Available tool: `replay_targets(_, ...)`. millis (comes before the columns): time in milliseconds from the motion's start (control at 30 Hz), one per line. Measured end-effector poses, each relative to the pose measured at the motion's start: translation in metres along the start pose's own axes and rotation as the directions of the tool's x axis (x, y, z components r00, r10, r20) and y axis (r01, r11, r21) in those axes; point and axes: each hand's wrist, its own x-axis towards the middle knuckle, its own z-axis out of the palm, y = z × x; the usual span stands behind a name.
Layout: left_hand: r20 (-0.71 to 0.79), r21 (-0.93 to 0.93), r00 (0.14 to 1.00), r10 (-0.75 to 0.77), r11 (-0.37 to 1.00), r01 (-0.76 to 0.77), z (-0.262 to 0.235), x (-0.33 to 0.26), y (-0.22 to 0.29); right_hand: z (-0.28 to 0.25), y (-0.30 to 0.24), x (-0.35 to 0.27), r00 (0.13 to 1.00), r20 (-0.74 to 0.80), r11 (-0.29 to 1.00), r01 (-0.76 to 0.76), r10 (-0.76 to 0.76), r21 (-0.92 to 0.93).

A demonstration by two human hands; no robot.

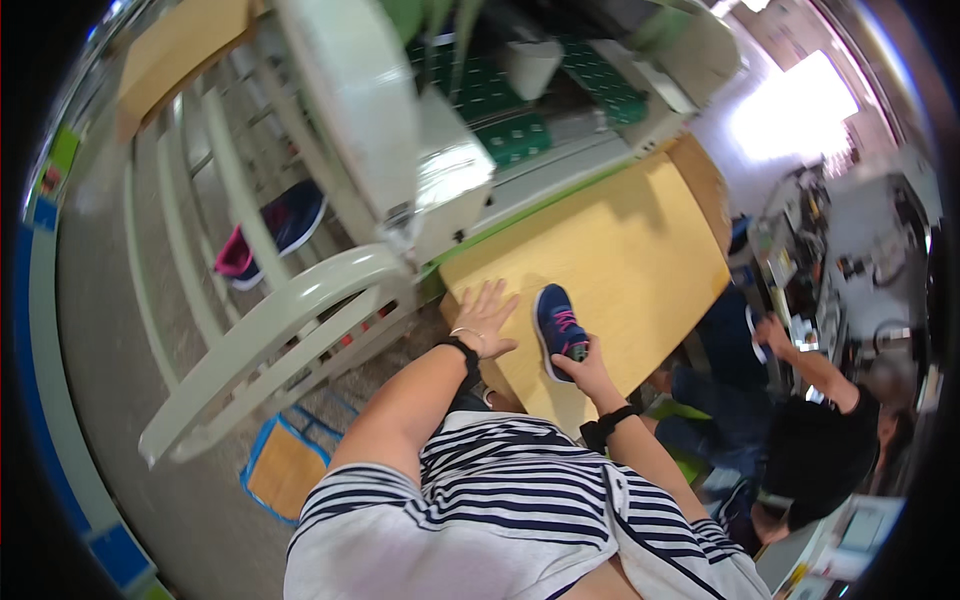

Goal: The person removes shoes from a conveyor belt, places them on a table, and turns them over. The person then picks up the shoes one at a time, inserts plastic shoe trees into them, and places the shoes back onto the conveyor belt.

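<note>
A navy sneaker (553, 312) with pink laces and a white sole lies along the tan tabletop (610, 250), its toe pointing away from me. My right hand (588, 372) grips it at the heel end, the thumb by the ankle opening. To the left, my left hand (487, 322) rests on the table's left edge with its fingers spread and nothing in it. Another navy sneaker (290, 222) with a pink lining sits on the slatted rack (210, 280) at the left.
Behind the tabletop stands a pale machine (455, 165) with a green patterned belt (510, 140). A blue-framed stool (285, 465) stands at lower left. At the right a co-worker in a black shirt (825, 450) handles a dark item beside a cluttered bench (800, 240).
</note>
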Motion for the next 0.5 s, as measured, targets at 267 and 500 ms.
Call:
replay_targets(267,0.099,0.095,0.994,-0.042,0.995,0.032,-0.01,0.0,0.007,0.005,0.0,-0.007,0.997,-0.074,1.0,-0.003,0.004,0.025)
replay_targets(500,0.01,0.094,1.0,-0.009,0.996,0.008,0.0,0.007,0.002,0.001,-0.007,-0.007,0.991,-0.087,0.988,0.091,-0.103,-0.128)
